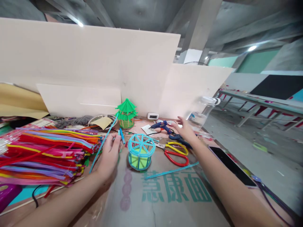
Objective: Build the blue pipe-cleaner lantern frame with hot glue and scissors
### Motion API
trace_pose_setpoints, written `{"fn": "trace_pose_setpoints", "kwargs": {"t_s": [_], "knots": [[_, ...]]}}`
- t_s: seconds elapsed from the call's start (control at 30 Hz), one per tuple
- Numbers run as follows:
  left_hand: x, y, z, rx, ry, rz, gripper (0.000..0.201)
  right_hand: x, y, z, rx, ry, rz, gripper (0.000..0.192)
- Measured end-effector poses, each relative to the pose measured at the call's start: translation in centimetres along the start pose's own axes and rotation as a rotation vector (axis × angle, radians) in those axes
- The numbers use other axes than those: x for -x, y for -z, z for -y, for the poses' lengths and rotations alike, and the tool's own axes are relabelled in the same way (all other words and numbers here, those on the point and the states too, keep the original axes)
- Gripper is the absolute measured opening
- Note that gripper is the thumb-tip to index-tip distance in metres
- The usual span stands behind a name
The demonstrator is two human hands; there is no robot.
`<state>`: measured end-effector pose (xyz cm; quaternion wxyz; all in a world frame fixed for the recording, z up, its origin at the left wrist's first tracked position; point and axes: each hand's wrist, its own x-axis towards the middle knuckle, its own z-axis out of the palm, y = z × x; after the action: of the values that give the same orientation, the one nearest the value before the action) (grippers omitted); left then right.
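The left hand (109, 156) gripped a long light-blue pipe cleaner (103, 143) beside the round light-blue pipe-cleaner cage (140, 152); the right hand (185, 130) was open — fingers spread — over the blue glue gun (162, 125), near the table's right edge.

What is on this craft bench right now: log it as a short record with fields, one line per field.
Left hand: grip shut on a blue straw and a short blue piece
Right hand: open, reaching toward the blue glue gun
Between the hands: round blue straw frame with a green core
Near the right hand: scissors, red and yellow handles
Loose on the cardboard: a long blue straw
Left side: pile of coloured strips
Back: green pavilion model
Right edge: dark phone
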<state>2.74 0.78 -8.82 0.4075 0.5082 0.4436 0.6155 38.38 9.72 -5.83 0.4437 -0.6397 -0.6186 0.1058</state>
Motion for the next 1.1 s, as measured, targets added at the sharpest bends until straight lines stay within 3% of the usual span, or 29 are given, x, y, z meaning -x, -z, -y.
{"fn": "trace_pose_setpoints", "kwargs": {"t_s": [0.07, 0.13, 0.2, 0.27, 0.37, 0.5, 0.67, 0.87, 1.1], "knots": [[0.0, 0.3, -2.4, -0.115, -0.147, 0.069, 0.032, 0.8, 1.5, 1.7, -0.032, 0.052, -0.099, 0.063], [0.3, 0.2, -4.7, -0.301, -0.226, 0.236, 0.028, 2.2, 2.7, 4.3, -0.062, 0.12, -0.136, 0.049], [0.8, -0.2, -6.6, -0.508, -0.302, 0.43, 0.025, 4.4, 3.5, 7.6, -0.096, 0.242, -0.087, 0.034], [1.3, -0.8, -8.1, -0.616, -0.375, 0.551, 0.025, 7.1, 3.7, 10.8, -0.112, 0.413, 0.055, 0.022], [1.5, -1.5, -10.1, -0.673, -0.439, 0.552, 0.027, 10.5, 3.2, 14.1, -0.084, 0.701, 0.231, 0.015], [1.0, -1.9, -12.8, -0.74, -0.426, 0.608, 0.026, 11.8, 2.3, 15.1, -0.05, 0.899, 0.145, 0.012], [1.0, -2.1, -13.7, -0.746, -0.361, 0.631, 0.026, 11.3, 2.1, 14.8, -0.097, 0.815, 0.142, 0.005], [0.8, -2.1, -11.4, -0.735, -0.361, 0.666, 0.024, 11.9, 1.1, 14.0, -0.189, 0.639, 0.22, 0.007], [-1.8, -0.5, -9.5, -0.845, -0.48, 0.668, 0.027, 12.2, -0.6, 12.9, -0.143, 0.653, 0.236, 0.009]]}}
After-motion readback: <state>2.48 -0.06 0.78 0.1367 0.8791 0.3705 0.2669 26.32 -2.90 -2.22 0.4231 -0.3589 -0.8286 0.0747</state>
